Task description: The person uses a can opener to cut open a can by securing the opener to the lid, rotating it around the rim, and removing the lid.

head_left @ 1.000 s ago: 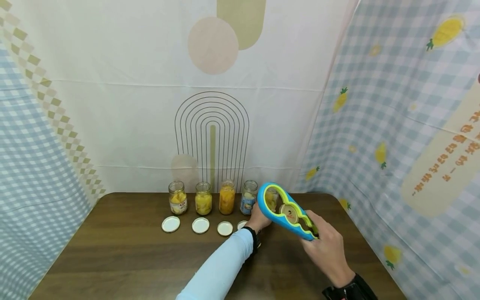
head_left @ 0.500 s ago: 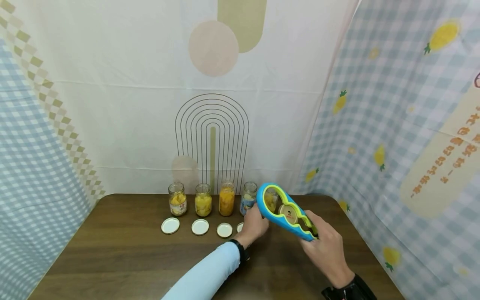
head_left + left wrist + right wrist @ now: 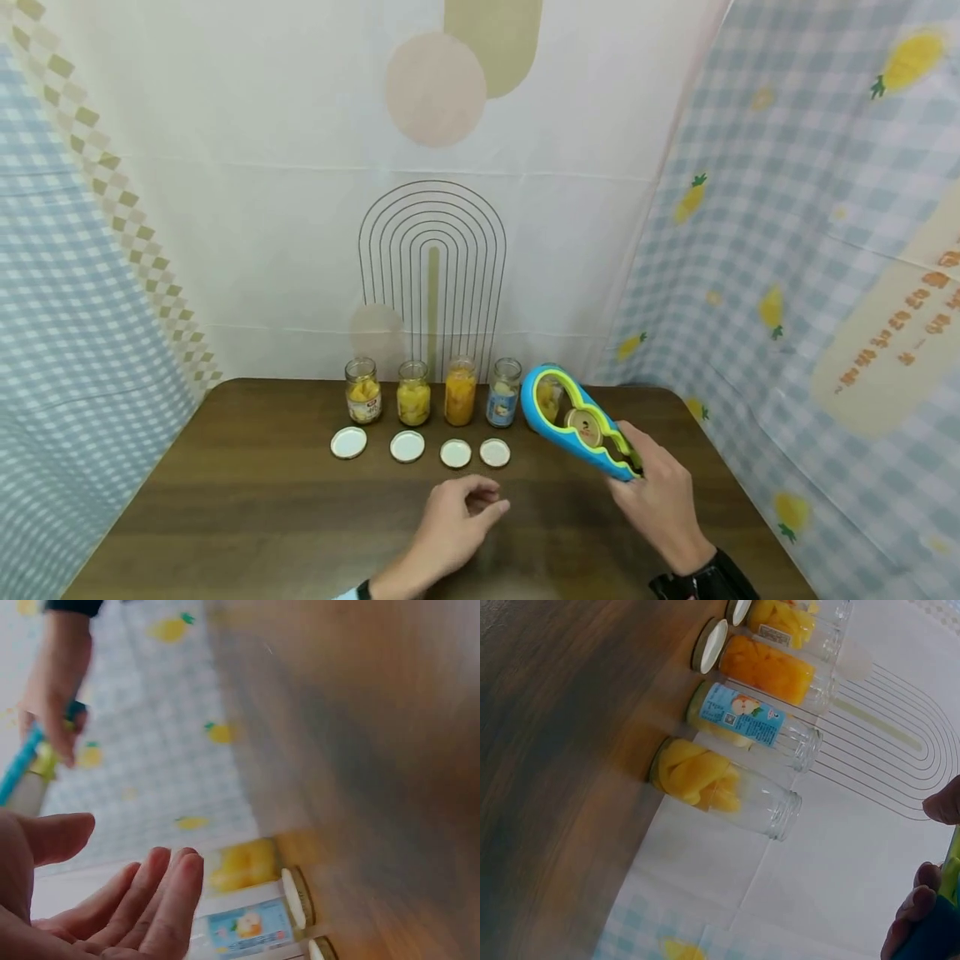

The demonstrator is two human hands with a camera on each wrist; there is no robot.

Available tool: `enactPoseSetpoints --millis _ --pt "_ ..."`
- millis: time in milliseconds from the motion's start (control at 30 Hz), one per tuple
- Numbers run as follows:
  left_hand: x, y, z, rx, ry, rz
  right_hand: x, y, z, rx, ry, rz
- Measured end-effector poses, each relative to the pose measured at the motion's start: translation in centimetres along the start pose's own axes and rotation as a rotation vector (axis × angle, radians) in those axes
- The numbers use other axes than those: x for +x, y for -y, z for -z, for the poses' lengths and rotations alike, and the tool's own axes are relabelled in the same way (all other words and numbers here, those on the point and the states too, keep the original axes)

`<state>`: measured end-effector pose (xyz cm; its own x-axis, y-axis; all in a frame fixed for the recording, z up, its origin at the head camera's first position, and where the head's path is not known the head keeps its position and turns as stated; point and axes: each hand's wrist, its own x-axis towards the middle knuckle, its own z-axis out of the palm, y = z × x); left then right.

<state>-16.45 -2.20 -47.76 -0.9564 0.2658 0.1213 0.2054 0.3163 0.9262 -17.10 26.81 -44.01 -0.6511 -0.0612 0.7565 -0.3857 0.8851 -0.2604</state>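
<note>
My right hand (image 3: 662, 493) grips the handle end of a blue and green jar opener (image 3: 531, 402). A gold jar lid (image 3: 586, 427) sits between the opener's scalloped inner edges. Behind it stands an uncapped jar of yellow fruit (image 3: 705, 780), seen in part through the opener's loop in the head view. My left hand (image 3: 452, 523) hovers over the front of the table with nothing in it, thumb and fingers apart. Just beyond it lies a white-faced lid (image 3: 495, 452), underside up, in front of a jar with a blue label (image 3: 502, 404).
Further left along the back edge of the brown table (image 3: 247, 500) stand an orange fruit jar (image 3: 460, 400) and more uncapped fruit jars (image 3: 413, 402). Several upturned lids (image 3: 348, 442) lie before them. A patterned cloth (image 3: 285, 250) hangs behind, with a checked one (image 3: 735, 250) at right.
My left hand has drawn back from beside the blue-labelled jar toward the table's front, uncovering the lid before that jar. My right hand keeps the opener in nearly the same place.
</note>
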Motion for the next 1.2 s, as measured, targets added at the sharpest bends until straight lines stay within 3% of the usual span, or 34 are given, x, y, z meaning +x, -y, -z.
enactPoseSetpoints --millis 133,267,467,700,833,1000,1200 --pt "-2.3 -0.4 1.1 -0.049 0.034 0.039 -0.1 0.1 -0.1 0.002 0.009 -0.013" --pt "-3.4 -0.5 2.0 -0.094 0.018 0.073 -0.1 0.3 -0.1 0.004 0.014 -0.009" --pt "-3.3 -0.6 2.5 -0.101 -0.034 0.067 0.0 0.5 -0.2 -0.002 0.009 -0.006" --pt "-2.5 -0.7 2.2 -0.177 -0.021 0.053 -0.2 1.0 -0.4 -0.009 0.028 0.008" --pt "-1.4 -0.7 1.5 -0.305 0.001 0.044 -0.1 1.5 -0.7 0.006 0.034 0.019" --pt "0.2 -1.1 0.5 -0.555 0.053 0.091 0.1 2.1 -1.3 0.029 0.047 0.057" --pt "2.5 -3.0 -0.2 -0.868 0.212 0.175 0.3 3.0 -2.0 0.038 0.045 0.131"
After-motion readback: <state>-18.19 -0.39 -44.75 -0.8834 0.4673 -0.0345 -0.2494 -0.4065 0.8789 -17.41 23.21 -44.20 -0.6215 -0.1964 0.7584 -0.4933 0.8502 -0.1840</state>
